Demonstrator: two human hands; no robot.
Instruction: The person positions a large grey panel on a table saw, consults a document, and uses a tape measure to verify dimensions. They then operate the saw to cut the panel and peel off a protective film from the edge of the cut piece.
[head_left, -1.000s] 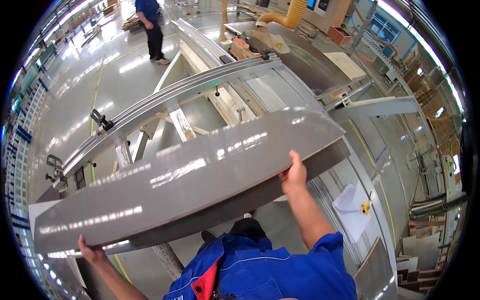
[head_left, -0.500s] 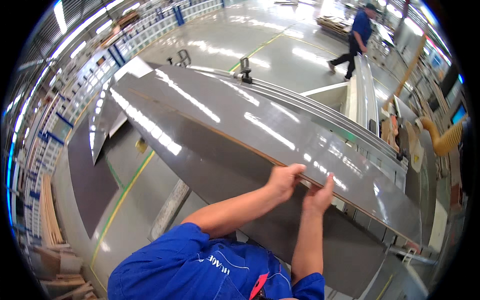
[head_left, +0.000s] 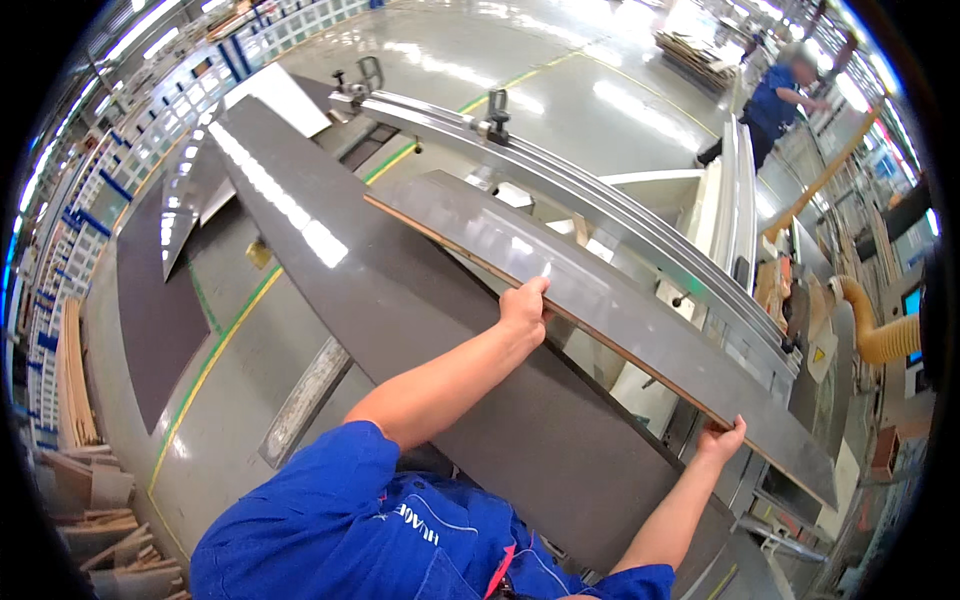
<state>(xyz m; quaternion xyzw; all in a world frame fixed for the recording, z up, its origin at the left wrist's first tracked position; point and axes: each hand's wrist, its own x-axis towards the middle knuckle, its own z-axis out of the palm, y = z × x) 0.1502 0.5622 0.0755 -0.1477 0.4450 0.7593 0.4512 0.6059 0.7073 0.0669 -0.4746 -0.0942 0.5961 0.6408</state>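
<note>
Nearest, a wide, flat, dark-grey board (head_left: 400, 290) is stretched from ten to half past four in the view. Just beyond, a long, narrow, glossy grey board with a brown edge (head_left: 620, 315) is slanted from eleven to four, its near edge gripped by both hands. An even hold, hands well spread, seems best against tipping or scraping. The left hand (head_left: 524, 308) is closed near mid-edge, forearm reached across; the right hand (head_left: 722, 438), at four, is clasped thumb-up, fingers mostly hidden. Farther, a silver metal rail (head_left: 600, 212) is seen at two.
</note>
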